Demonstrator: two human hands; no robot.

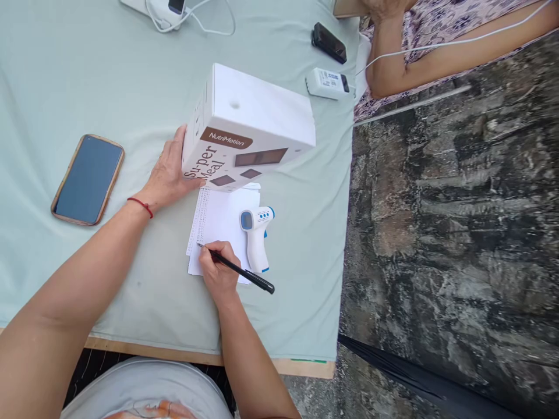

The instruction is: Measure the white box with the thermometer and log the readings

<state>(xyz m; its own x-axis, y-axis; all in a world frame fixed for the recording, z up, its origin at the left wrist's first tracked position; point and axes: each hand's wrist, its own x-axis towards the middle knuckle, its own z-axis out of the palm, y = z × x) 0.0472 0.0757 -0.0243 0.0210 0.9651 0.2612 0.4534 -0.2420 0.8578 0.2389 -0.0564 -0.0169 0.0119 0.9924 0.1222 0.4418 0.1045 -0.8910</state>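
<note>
My left hand (169, 171) grips the left end of a white box (262, 110) printed "NutriMotion" and "Su-per Meal", its thumb on the printed face. The box is tilted over the far edge of some white paper sheets (222, 218). A black pen (244, 272) is pinched in my right hand (219, 270), which rests on the paper. The pen's tip meets the sheet near a column of small marks on its left side. A white and blue infrared thermometer (257, 238) lies on the paper's right edge, just beside my right hand.
A smartphone (88, 179) lies on the pale green tablecloth (157, 297) at left. White devices with cables (168, 13), a black device (329, 42) and a small white box (327, 83) sit farther back. Another person's arm (458, 55) rests at upper right. Beyond the table's right edge is rough stone ground (454, 233).
</note>
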